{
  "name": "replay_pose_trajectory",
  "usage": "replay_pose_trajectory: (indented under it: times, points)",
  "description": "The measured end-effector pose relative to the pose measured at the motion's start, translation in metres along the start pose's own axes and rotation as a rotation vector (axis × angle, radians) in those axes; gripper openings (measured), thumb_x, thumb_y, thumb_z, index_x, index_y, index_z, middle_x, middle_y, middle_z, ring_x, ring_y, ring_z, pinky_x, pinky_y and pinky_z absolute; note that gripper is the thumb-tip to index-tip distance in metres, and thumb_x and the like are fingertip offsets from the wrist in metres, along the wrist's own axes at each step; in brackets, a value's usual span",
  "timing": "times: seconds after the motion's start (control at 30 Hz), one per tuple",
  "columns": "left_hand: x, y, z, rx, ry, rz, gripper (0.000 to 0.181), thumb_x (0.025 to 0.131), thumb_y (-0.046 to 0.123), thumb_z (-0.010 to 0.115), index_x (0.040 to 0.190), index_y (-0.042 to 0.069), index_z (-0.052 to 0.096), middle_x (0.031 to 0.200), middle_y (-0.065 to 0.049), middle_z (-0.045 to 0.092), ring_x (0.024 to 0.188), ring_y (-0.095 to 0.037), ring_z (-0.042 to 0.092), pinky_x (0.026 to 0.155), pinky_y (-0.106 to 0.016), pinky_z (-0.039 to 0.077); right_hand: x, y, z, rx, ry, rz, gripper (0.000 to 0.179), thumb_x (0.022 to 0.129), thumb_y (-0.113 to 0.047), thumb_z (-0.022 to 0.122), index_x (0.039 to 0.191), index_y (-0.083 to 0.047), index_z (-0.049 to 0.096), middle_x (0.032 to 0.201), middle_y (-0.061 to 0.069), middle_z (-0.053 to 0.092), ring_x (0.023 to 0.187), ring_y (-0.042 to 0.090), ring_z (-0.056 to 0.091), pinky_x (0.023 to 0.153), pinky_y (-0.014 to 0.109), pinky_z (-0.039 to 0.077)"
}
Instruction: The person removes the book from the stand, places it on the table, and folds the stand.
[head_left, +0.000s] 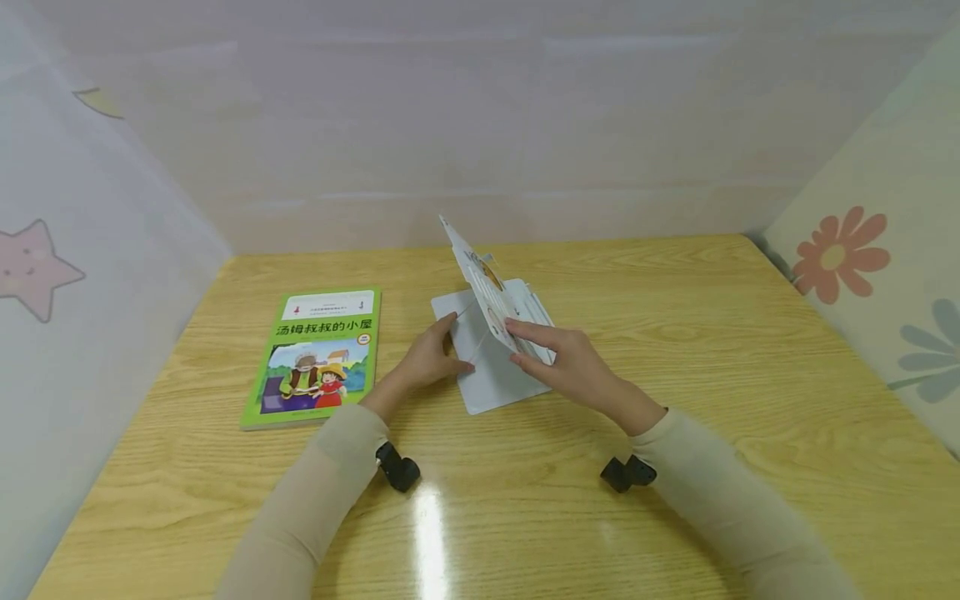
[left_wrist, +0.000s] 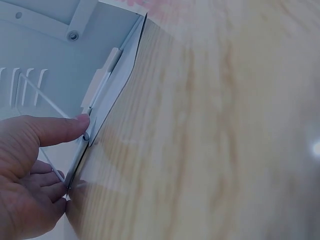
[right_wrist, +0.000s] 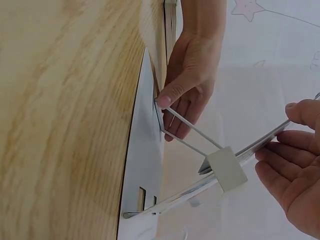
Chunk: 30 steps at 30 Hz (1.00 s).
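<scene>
A white metal folding book stand [head_left: 495,383] has its flat base on the table and its slotted panel [right_wrist: 185,195] tilted up above it. My left hand [head_left: 429,357] is at the base's left edge, thumb and fingers pinching the lower end of the thin wire prop [right_wrist: 194,128]. In the left wrist view, the thumb [left_wrist: 65,129] presses by the edge while the other fingers curl below. My right hand [head_left: 573,367] grips the near edge of the raised panel between thumb and fingers. Part of an orange picture shows on the panel.
A green children's book [head_left: 318,358] lies on the table to the left of the stand. The wooden table [head_left: 712,333] reaches back to a pale curtain [head_left: 487,125]. Patterned cloth [head_left: 840,258] hangs along both sides.
</scene>
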<state>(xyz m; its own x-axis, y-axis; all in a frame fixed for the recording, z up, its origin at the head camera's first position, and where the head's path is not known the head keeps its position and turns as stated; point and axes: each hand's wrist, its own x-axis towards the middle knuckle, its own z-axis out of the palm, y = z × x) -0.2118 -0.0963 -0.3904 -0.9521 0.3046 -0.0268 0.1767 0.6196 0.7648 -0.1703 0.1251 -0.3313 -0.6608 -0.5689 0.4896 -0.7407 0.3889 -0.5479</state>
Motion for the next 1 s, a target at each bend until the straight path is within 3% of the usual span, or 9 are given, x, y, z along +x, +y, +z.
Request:
replay_pose_trajectory:
  times: [0.67,1.0]
  points:
    - [0.0001,-0.0014,0.0009,0.014,0.001,0.002,0.085,0.067,0.020,0.074,0.133,-0.003,0.024,0.134,-0.017,0.029,0.122,-0.027,0.026,0.099,-0.033,0.022,-0.0047,0.0006,0.0063,0.042,0.086,-0.081,0.038,0.072,0.010,0.063,0.109,0.009,0.054,0.110,0.018,0.053,0.099,0.029,0.051,0.077,0.036,0.046]
    - [-0.0002,-0.0008,0.0023,0.023,-0.004,-0.007,0.085,0.069,0.019,0.073,0.133,-0.003,0.022,0.135,-0.018,0.028,0.123,-0.027,0.024,0.100,-0.033,0.021,-0.0076,0.0032,0.0076,0.089,0.184,-0.083,0.036,0.074,0.013,0.058,0.110,0.010,0.053,0.108,0.021,0.054,0.096,0.030,0.053,0.074,0.036,0.047]
